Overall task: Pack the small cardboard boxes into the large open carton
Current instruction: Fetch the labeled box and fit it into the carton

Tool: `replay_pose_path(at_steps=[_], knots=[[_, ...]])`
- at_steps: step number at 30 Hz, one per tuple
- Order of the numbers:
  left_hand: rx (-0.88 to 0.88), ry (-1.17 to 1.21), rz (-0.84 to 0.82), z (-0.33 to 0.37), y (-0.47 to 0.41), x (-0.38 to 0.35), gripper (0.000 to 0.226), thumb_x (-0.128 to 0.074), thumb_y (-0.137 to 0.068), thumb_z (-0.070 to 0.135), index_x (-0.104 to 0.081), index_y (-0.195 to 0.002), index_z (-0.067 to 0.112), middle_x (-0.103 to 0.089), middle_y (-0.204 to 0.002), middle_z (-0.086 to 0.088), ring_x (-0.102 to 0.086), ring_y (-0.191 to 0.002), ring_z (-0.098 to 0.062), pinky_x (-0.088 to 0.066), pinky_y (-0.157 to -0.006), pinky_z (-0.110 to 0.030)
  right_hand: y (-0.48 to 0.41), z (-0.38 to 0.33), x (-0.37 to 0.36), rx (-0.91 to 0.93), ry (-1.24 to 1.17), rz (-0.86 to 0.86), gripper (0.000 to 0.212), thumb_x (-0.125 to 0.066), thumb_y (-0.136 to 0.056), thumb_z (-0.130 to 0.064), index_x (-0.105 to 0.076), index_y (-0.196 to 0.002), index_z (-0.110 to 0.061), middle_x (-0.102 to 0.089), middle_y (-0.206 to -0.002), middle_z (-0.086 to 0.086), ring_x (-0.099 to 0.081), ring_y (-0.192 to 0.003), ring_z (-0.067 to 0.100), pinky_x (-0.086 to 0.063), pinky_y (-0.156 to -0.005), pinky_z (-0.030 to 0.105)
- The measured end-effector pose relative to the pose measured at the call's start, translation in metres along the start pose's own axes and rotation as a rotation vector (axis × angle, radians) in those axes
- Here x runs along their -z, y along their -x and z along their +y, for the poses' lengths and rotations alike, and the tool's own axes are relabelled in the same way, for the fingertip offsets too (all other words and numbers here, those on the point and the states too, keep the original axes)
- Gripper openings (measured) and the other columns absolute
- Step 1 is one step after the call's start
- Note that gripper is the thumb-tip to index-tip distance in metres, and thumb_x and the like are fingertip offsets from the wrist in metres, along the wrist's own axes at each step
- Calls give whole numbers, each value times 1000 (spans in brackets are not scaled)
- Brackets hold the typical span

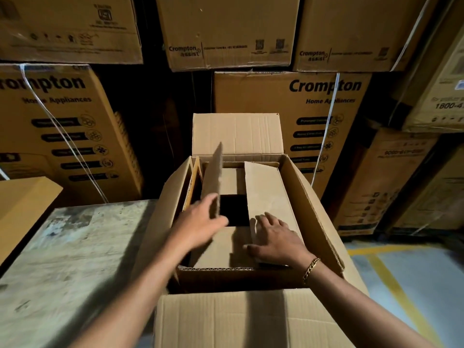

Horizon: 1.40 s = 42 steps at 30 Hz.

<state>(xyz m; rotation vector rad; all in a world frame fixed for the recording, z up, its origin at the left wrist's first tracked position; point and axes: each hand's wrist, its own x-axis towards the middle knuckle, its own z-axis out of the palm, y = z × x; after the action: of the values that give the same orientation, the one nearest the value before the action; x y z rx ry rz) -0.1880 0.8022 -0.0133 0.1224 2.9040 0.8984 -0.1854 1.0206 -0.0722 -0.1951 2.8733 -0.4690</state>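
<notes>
Your right hand (275,238) lies flat, fingers spread, pinning one flap (270,197); left hand (200,223), open, lifts the other flap (213,179) inside the carton (311,197).

Stacked printed cartons fill the wall in front of me, several marked "Crompton". One at left (60,131) reads "Home Appliances" and is bound by a white strap (62,131); a matching one at centre right (301,121) carries a strap of its own. Above them, two more (226,33) (351,33) are printed "Crompton assist". Further dim cartons (381,182) stand at far right. A worn, stained table (70,259) occupies my lower left, with a plain tan box corner (22,209) beside it. The grey floor (426,285) at lower right bears yellow painted lines (399,292).
</notes>
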Motion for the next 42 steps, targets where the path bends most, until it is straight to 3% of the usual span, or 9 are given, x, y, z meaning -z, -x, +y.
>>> replay_pose_path(at_steps=[8,12,16,19,24,31,37,40,42], knots=[[156,272,-17,-96,1,56,73,-68,-70,36,-43,-139,30,-66,-129,-2,-67,-104,-20,-53,-94,-47,9,1,37,21,-71,45,89,-64,-84,-45,-17,-158,-32,-38,-157,1,-56,-126,29,-50,-97,38],[162,-30,78,-118,8,53,74,-65,-93,19,-26,-155,26,-48,-149,1,-56,-118,-21,-48,-93,-36,36,47,84,-100,-186,161,80,-65,-88,-35,-21,-153,-45,-56,-137,-5,-64,-106,19,-58,-88,39],[117,-553,98,-111,7,36,81,-48,-91,12,-7,-160,26,2,-168,-3,-4,-153,-27,-11,-122,-47,51,89,96,-281,185,194,84,-62,-86,-28,-18,-157,-34,-34,-159,0,-48,-132,27,-52,-98,42],[-26,-658,-1,-90,-1,20,73,-41,-92,10,-20,-158,31,-4,-168,1,4,-154,-23,9,-121,-46,46,105,80,-321,457,88,72,-52,-91,-29,-24,-158,-28,-6,-169,-1,-16,-153,28,-39,-113,47],[-184,-623,-277,-87,-33,-18,54,-26,-101,38,-27,-155,35,-2,-168,5,14,-153,-22,13,-119,-54,20,93,40,-153,432,23,60,-44,-97,-40,-36,-154,-25,-24,-166,-4,-12,-155,22,-19,-123,41],[-218,-513,-110,-83,-61,-34,59,-22,-92,48,-53,-140,34,-51,-147,11,-20,-148,-16,1,-118,-53,-33,41,23,-101,226,-90,55,-30,-102,-61,-52,-143,-32,-51,-150,-2,-30,-149,21,-13,-121,45],[-99,467,-52,-93,-51,0,46,-44,-84,66,-75,-98,34,-67,-91,14,-62,-87,-16,-49,-83,-40,-8,24,100,-142,-273,-99,53,-50,-94,-63,-67,-67,-22,-68,-69,-11,-63,-69,11,-48,-65,17],[-72,653,-260,-94,-36,15,68,-56,-69,79,-76,-102,23,-69,-86,7,-61,-87,-17,-48,-76,-35,21,24,118,-65,-427,-453,59,-67,-73,-75,-79,-97,-23,-78,-102,-5,-72,-94,11,-54,-91,25],[-124,271,-353,-97,-26,11,79,-48,-61,95,-71,-109,37,-67,-118,15,-58,-116,-11,-41,-106,-42,33,27,106,0,-321,-675,66,-70,-70,-67,-69,-125,-29,-68,-129,-2,-64,-113,8,-48,-99,24]])
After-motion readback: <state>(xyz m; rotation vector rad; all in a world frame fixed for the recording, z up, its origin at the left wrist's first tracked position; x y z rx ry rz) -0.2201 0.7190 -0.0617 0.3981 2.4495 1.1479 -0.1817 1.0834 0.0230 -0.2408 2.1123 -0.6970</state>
